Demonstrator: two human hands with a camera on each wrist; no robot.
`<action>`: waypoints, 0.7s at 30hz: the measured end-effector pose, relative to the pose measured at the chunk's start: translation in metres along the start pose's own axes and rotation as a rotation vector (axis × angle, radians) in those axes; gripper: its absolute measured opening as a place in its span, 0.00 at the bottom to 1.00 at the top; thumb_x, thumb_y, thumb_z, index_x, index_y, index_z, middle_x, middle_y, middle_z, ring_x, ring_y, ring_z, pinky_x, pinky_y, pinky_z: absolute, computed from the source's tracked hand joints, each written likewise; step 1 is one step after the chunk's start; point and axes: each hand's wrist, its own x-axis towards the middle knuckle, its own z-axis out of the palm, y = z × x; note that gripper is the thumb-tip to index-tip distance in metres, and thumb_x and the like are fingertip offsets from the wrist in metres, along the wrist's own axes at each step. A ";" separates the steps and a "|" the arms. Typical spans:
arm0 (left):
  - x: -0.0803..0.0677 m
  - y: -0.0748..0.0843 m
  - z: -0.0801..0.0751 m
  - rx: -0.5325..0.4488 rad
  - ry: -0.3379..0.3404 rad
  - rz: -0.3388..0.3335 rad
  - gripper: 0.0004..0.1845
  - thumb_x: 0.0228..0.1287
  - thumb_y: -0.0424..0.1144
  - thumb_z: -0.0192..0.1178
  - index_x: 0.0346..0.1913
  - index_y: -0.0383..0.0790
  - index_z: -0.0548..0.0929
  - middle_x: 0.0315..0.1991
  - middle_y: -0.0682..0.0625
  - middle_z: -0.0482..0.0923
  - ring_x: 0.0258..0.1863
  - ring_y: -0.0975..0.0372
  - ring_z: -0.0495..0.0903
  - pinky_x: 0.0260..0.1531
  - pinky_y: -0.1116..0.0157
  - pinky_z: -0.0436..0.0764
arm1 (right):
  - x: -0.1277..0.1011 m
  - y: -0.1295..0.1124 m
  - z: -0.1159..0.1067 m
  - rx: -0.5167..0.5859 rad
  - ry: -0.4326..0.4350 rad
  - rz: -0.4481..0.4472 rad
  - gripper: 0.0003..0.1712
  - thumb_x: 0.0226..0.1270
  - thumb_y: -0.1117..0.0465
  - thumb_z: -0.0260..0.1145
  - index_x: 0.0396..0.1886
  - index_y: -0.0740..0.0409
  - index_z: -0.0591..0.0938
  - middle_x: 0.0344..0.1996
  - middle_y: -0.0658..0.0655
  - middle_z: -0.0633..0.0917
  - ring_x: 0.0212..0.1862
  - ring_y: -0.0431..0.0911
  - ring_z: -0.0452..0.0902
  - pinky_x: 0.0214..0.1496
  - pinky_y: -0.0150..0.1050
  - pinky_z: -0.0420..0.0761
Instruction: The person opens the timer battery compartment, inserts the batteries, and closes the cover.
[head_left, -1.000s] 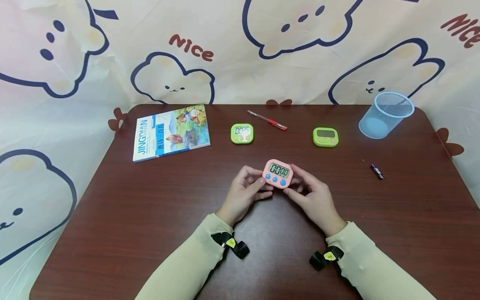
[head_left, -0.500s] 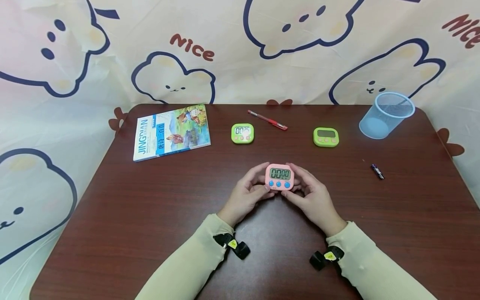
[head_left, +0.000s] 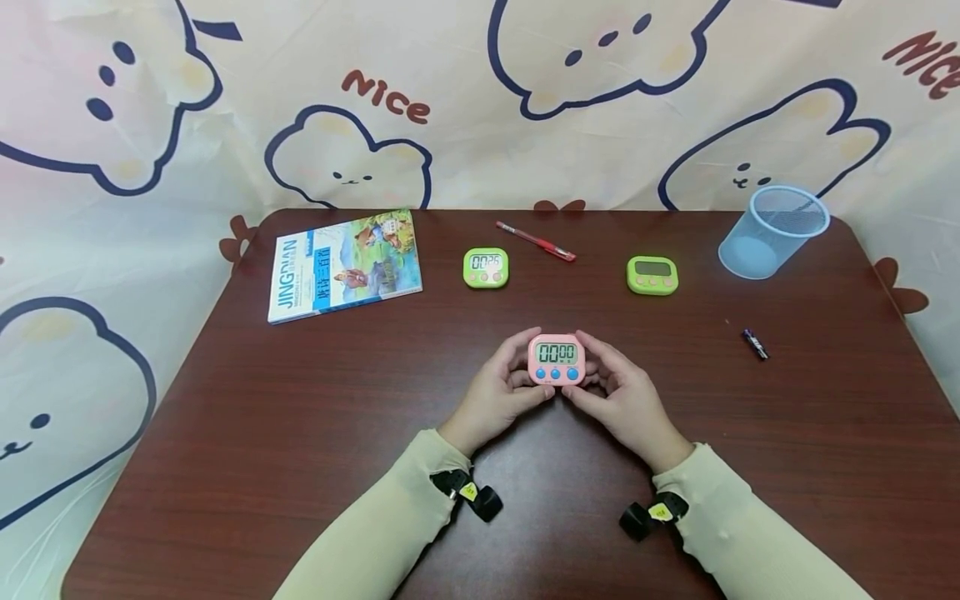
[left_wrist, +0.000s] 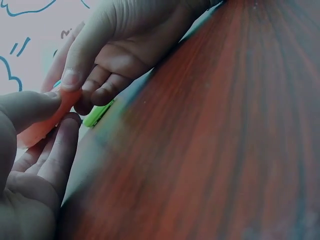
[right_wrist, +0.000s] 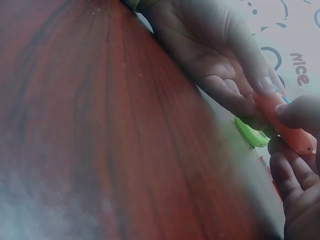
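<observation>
Pink timer (head_left: 557,359) held upright just above the counter (head_left: 300,433), near its middle, display reading 00:00. Left hand (head_left: 498,392) and right hand (head_left: 618,396) pinch its sides, thumbs on the lower edge. Beyond: two green timers (head_left: 485,267), pen (head_left: 536,240), book (head_left: 345,263), blue cup (head_left: 772,231).

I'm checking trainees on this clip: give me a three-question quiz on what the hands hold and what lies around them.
1. True or false: both hands grip the pink timer.
2. Which thing lies nearest the blue mesh cup? A) book B) battery C) red pen
3. Fill in: the pink timer's display reads ____.

Key:
1. True: the left hand and the right hand hold it from either side.
2. B.
3. 00 00.
</observation>
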 end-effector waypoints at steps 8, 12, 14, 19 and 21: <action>-0.001 0.001 0.000 -0.013 -0.006 0.032 0.42 0.61 0.17 0.63 0.76 0.33 0.57 0.66 0.36 0.69 0.44 0.62 0.81 0.43 0.70 0.84 | 0.000 0.002 0.000 0.074 -0.024 0.027 0.41 0.57 0.75 0.75 0.71 0.67 0.70 0.39 0.61 0.86 0.38 0.39 0.82 0.40 0.26 0.83; -0.002 0.001 -0.002 -0.006 -0.003 0.041 0.41 0.61 0.19 0.65 0.75 0.33 0.58 0.66 0.38 0.70 0.46 0.61 0.81 0.41 0.71 0.84 | 0.001 0.001 0.000 0.126 -0.038 0.040 0.41 0.57 0.75 0.74 0.70 0.68 0.70 0.39 0.62 0.86 0.37 0.40 0.82 0.41 0.27 0.83; -0.002 0.001 -0.002 0.014 0.000 0.038 0.41 0.61 0.20 0.65 0.75 0.33 0.59 0.65 0.39 0.71 0.45 0.61 0.81 0.40 0.71 0.84 | 0.001 0.001 0.000 0.122 -0.035 0.042 0.41 0.56 0.75 0.74 0.70 0.68 0.70 0.38 0.62 0.86 0.37 0.40 0.82 0.40 0.27 0.83; 0.001 0.000 -0.001 0.158 0.049 0.059 0.40 0.60 0.23 0.69 0.74 0.32 0.63 0.61 0.38 0.71 0.46 0.57 0.82 0.45 0.68 0.85 | 0.000 0.000 -0.001 0.060 0.006 0.050 0.41 0.57 0.73 0.76 0.71 0.65 0.71 0.38 0.61 0.86 0.37 0.41 0.81 0.37 0.26 0.82; 0.002 0.000 0.000 0.233 0.087 0.071 0.40 0.59 0.25 0.70 0.73 0.30 0.64 0.60 0.38 0.71 0.47 0.54 0.83 0.47 0.67 0.85 | 0.001 0.000 -0.001 0.027 0.023 0.057 0.41 0.57 0.71 0.76 0.70 0.64 0.71 0.38 0.60 0.86 0.37 0.41 0.80 0.37 0.26 0.81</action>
